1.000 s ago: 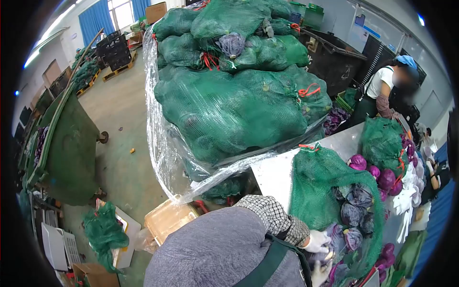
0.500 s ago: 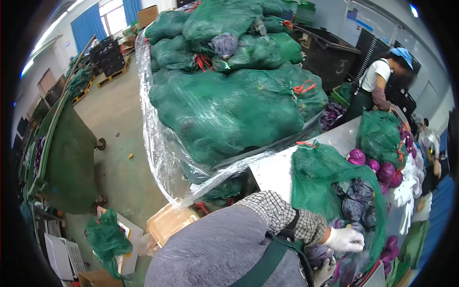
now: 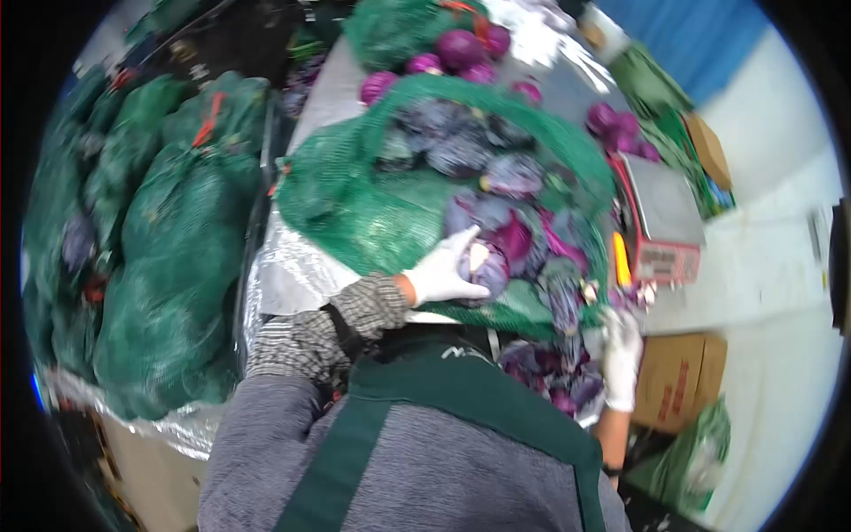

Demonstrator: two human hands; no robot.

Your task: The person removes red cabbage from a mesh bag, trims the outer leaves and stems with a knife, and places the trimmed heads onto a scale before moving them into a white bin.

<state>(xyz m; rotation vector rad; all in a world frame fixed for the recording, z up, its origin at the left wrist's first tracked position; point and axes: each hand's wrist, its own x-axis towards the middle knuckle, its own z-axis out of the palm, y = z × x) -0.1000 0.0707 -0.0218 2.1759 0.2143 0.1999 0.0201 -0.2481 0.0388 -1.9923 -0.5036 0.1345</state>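
My left hand [image 3: 446,269], in a white glove, grips a red cabbage [image 3: 493,273] that shows a pale cut stem. This cabbage is at the near side of an opened green mesh bag [image 3: 399,226] on the metal table. More dark-leaved cabbages [image 3: 456,146] and loose purple leaves lie on the mesh. My right hand [image 3: 622,359], also gloved, is at the table's right edge with its fingers extended and slightly blurred. Just beyond its fingertips stands a yellow-orange handle [image 3: 621,259]; what it belongs to is hidden.
Filled green mesh bags [image 3: 177,266] are stacked at the left. Peeled purple cabbages [image 3: 459,50] lie at the table's far side beside another mesh bag [image 3: 390,35]. A metal-topped red box [image 3: 665,208] and a cardboard carton [image 3: 678,377] stand at the right. Cut leaves [image 3: 558,377] lie below the near edge.
The view has swung right and down to the table. My left hand, earlier over the cabbages, now grips one. My right hand, earlier low among the leaves, is now out at the right edge.
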